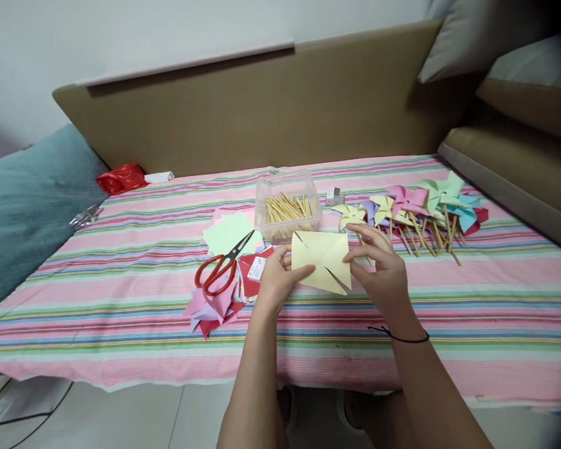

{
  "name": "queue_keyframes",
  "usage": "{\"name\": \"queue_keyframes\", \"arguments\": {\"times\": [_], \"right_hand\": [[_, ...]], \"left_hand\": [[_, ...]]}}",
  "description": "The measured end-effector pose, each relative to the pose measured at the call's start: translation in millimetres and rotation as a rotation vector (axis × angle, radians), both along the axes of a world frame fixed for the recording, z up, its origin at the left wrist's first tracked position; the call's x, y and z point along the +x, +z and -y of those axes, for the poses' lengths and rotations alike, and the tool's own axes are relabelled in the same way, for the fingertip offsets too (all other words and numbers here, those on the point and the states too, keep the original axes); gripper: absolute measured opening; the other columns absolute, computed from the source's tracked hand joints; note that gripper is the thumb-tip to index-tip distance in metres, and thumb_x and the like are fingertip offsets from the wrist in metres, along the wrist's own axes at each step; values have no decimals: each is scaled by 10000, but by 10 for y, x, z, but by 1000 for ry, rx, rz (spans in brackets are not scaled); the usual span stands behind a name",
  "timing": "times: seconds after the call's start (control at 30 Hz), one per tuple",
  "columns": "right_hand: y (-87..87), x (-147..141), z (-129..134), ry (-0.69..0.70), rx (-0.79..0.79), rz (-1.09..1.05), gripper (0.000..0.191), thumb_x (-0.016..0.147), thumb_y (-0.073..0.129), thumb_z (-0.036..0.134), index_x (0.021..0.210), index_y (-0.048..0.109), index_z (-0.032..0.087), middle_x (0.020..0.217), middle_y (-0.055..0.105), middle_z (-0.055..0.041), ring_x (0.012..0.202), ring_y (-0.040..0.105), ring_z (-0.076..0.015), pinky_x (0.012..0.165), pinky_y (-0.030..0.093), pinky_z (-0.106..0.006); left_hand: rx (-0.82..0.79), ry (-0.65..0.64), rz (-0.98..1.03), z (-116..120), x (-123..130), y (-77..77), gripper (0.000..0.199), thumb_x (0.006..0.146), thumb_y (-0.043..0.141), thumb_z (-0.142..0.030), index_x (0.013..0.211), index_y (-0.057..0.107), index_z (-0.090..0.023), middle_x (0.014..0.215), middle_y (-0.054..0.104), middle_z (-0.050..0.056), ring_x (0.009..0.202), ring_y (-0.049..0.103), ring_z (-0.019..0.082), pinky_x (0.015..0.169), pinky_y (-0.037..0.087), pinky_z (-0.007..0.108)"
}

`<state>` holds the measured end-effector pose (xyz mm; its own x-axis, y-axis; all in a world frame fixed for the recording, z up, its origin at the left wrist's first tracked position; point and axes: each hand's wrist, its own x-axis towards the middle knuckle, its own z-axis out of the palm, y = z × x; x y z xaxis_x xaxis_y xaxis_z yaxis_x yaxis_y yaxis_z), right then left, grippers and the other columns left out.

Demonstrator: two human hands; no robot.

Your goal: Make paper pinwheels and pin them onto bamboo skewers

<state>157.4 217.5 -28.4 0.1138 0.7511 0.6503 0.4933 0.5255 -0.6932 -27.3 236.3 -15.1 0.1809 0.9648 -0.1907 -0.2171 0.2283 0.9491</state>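
Note:
A pale yellow square of paper [320, 255] with diagonal slits cut in from its corners is held up over the striped cloth. My left hand [280, 277] pinches its left edge, thumb on the near face. At the right edge, the fingers of my right hand [378, 262] touch the paper near its corner and side. Just behind the paper stands a clear plastic box [260, 206] of short wooden sticks [287, 209]. Red-handled scissors [222, 268] lie left of my left hand, across sheets of coloured paper [229, 231]. A small white box [256, 268] rests beside them.
Several finished paper pinwheels [409, 199] on sticks lie in a pile at the right. A small grey box [334, 196] sits behind. Cut purple and red papers [212, 305] lie at left. A red bag [121, 179] and blue cushion [37, 193] are farther left.

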Motion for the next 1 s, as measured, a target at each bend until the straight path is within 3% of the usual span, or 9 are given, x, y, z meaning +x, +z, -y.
{"name": "queue_keyframes", "arguments": {"times": [0.2,0.27,0.33,0.4,0.53,0.63,0.8,1.0], "right_hand": [[20,32,-4,109,-97,-31,165,788,628,140,667,665,247,1284,596,-33,1275,456,-280,1081,335,-538],[13,43,-8,186,-171,-115,113,792,655,168,818,696,270,1330,564,-33,1300,440,-269,1092,338,-517],[-11,55,-15,300,-270,-243,303,800,676,206,1082,656,315,1373,527,-32,1312,438,-251,1080,378,-481],[-44,62,-19,427,-372,-345,419,821,670,253,1221,588,347,1358,539,-28,1270,489,-235,1038,439,-440],[-60,54,-4,552,-525,-403,225,828,664,334,1049,703,309,1160,659,-37,1043,636,-223,843,561,-365],[-3,45,16,518,-555,-430,148,789,702,354,913,742,283,989,701,-39,908,667,-208,716,583,-326],[71,9,17,386,-540,-418,123,720,760,365,738,741,244,806,718,-31,773,674,-189,692,572,-313],[40,-142,14,193,-597,-574,189,668,787,382,682,694,218,639,669,-9,599,625,-167,535,513,-288]], "left_hand": [[5,-30,-17,-3,11,17,509,606,814,-278,1056,631,-129,937,746,102,781,701,208,703,548,303],[5,22,13,-15,14,15,501,599,817,-275,1043,634,-129,973,742,106,784,698,205,711,549,307],[8,64,29,-33,15,3,487,606,812,-275,1038,633,-136,972,742,101,769,696,199,709,552,314],[12,90,26,-51,18,-11,480,610,810,-271,1036,629,-145,956,743,92,757,694,197,702,554,320],[28,84,0,-80,35,-39,479,607,809,-254,1033,620,-146,951,743,87,765,694,198,700,552,312],[44,62,-36,-93,47,-57,454,612,804,-253,1015,628,-142,946,744,85,769,693,193,681,544,285],[56,43,-40,-99,73,-63,433,610,802,-261,994,646,-136,910,747,74,726,686,181,638,536,267],[38,37,-41,-88,115,-53,440,577,820,-260,969,660,-139,845,749,52,670,678,177,618,535,277]]}}
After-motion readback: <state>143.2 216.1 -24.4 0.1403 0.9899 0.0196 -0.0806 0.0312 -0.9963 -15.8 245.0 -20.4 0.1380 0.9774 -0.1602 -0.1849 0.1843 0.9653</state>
